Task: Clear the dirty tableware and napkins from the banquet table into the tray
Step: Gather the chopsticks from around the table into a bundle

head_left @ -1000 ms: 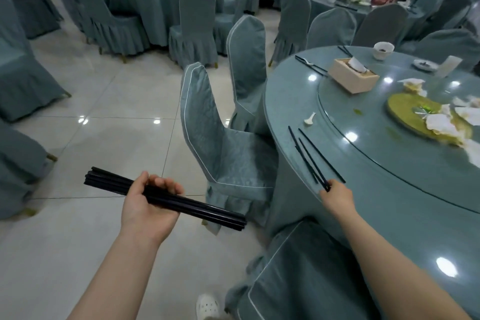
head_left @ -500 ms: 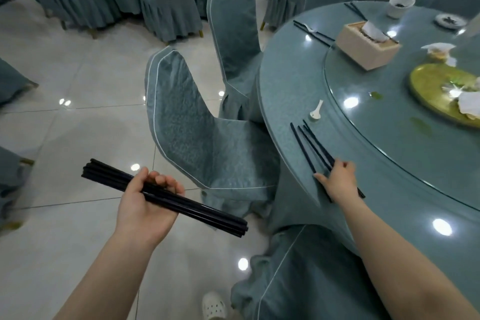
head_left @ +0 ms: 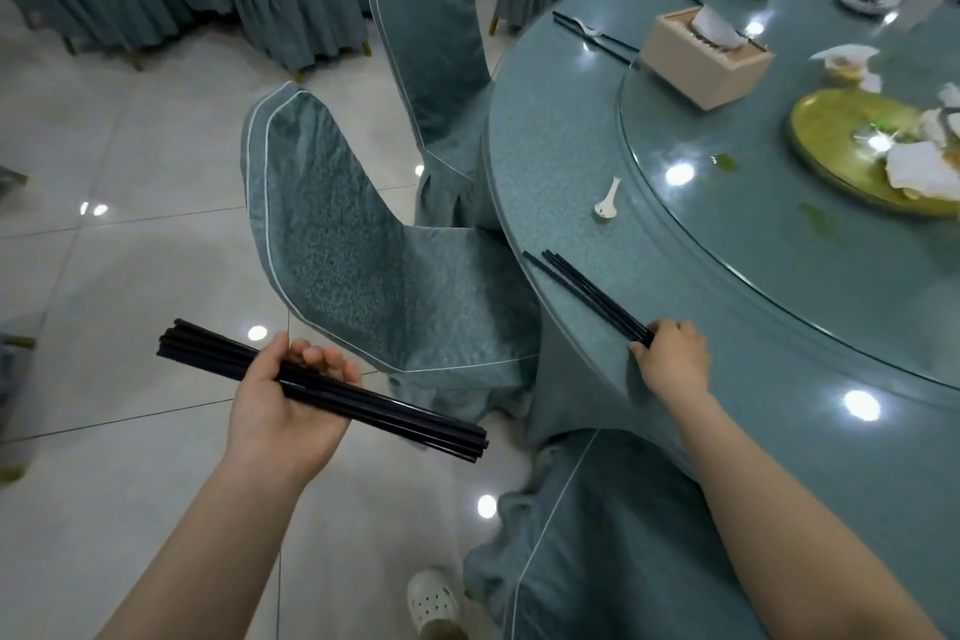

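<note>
Teal cloth covers the round counter (head_left: pixel 561 161) and the chairs on the pale tiled floor. At the near edge the right hand (head_left: pixel 670 353) pinches the near ends of several black chopsticks (head_left: pixel 582 288) lying on the cloth. Left of the counter, over the floor, the left hand (head_left: pixel 280 400) grips a thick chopstick bundle (head_left: pixel 363 395). Farther in lie a white spoon (head_left: pixel 609 200), a tissue box (head_left: pixel 701 62) and a green plate (head_left: pixel 836 151) with crumpled napkins (head_left: pixel 914 166).

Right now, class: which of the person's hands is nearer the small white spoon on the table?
Right. The right hand grips chopsticks on the table's edge, just below the white spoon; the left hand holds a bundle out over the floor.
</note>
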The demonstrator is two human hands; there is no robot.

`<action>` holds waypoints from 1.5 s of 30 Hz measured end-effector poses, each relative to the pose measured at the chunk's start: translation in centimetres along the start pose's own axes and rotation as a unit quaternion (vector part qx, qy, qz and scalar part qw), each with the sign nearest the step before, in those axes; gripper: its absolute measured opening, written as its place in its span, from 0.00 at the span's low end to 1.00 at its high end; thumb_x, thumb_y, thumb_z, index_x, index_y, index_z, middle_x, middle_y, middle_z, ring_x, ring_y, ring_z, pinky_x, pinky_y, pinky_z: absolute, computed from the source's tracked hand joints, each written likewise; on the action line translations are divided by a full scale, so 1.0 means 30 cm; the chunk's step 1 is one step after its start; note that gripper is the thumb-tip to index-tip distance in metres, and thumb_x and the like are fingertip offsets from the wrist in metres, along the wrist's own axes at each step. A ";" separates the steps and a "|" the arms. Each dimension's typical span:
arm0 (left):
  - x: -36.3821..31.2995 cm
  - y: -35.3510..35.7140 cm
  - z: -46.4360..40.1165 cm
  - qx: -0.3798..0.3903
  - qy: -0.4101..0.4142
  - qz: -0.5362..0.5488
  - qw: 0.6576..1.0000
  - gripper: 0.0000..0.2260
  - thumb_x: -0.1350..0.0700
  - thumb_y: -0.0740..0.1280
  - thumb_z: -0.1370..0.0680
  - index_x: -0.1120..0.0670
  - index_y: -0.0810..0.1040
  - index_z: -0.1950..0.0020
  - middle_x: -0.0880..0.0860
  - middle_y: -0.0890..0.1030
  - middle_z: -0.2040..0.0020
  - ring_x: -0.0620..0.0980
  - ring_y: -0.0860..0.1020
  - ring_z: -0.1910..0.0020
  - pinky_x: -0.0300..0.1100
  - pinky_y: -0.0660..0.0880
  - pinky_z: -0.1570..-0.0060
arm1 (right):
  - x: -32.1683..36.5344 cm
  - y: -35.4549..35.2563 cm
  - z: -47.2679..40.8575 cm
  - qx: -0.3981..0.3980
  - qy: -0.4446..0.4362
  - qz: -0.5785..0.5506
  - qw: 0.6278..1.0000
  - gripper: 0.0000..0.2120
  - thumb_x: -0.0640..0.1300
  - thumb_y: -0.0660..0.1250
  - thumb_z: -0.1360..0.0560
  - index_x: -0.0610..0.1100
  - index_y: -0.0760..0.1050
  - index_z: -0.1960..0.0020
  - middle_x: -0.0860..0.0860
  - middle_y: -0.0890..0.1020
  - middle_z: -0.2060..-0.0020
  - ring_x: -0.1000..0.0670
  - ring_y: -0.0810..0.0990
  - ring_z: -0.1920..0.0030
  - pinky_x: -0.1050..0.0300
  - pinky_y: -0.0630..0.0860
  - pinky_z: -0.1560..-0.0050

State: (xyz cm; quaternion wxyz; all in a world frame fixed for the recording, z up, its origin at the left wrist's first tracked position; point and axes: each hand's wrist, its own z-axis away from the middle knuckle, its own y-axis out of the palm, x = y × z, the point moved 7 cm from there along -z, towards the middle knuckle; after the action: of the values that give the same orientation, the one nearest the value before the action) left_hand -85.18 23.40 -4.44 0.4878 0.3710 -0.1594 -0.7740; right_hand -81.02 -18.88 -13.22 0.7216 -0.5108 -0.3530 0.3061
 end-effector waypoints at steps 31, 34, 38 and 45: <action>-0.200 -0.120 0.012 -0.013 0.003 0.091 0.996 0.14 0.52 0.61 0.21 0.52 0.70 0.66 0.45 0.72 0.73 0.44 0.75 0.74 0.39 0.72 0.58 | 0.489 -0.121 0.304 0.015 -0.192 -0.150 0.970 0.07 0.42 0.56 0.19 0.38 0.65 0.46 0.43 0.77 0.59 0.38 0.77 0.57 0.50 0.70 0.62; -0.284 -0.130 -0.017 -0.003 -0.001 0.097 0.995 0.14 0.51 0.62 0.21 0.51 0.69 0.67 0.44 0.70 0.75 0.43 0.72 0.73 0.38 0.70 0.60 | 0.720 -0.189 0.440 0.010 -0.278 -0.159 0.947 0.11 0.47 0.60 0.20 0.39 0.71 0.45 0.42 0.82 0.53 0.38 0.79 0.52 0.46 0.75 0.55; -0.451 -0.160 -0.054 0.008 0.003 0.091 0.996 0.13 0.50 0.61 0.21 0.52 0.72 0.64 0.44 0.70 0.75 0.42 0.72 0.72 0.38 0.69 0.62 | 1.034 -0.225 0.654 0.034 -0.369 -0.147 0.917 0.10 0.50 0.60 0.20 0.44 0.70 0.55 0.48 0.79 0.64 0.41 0.79 0.60 0.51 0.69 0.64; -0.753 -0.164 -0.130 0.083 0.010 0.088 0.993 0.14 0.49 0.58 0.18 0.56 0.78 0.54 0.53 0.83 0.58 0.50 0.81 0.56 0.44 0.74 0.44 | 1.500 -0.109 0.956 0.104 -0.446 -0.076 0.885 0.12 0.53 0.57 0.20 0.45 0.69 0.54 0.44 0.82 0.57 0.40 0.78 0.54 0.46 0.75 0.57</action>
State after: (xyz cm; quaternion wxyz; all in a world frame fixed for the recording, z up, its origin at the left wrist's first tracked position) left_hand -79.83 45.92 -0.61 0.5232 0.4024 -0.2507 -0.7082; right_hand -78.98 31.22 5.31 0.5578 -0.2137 -0.6418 0.4809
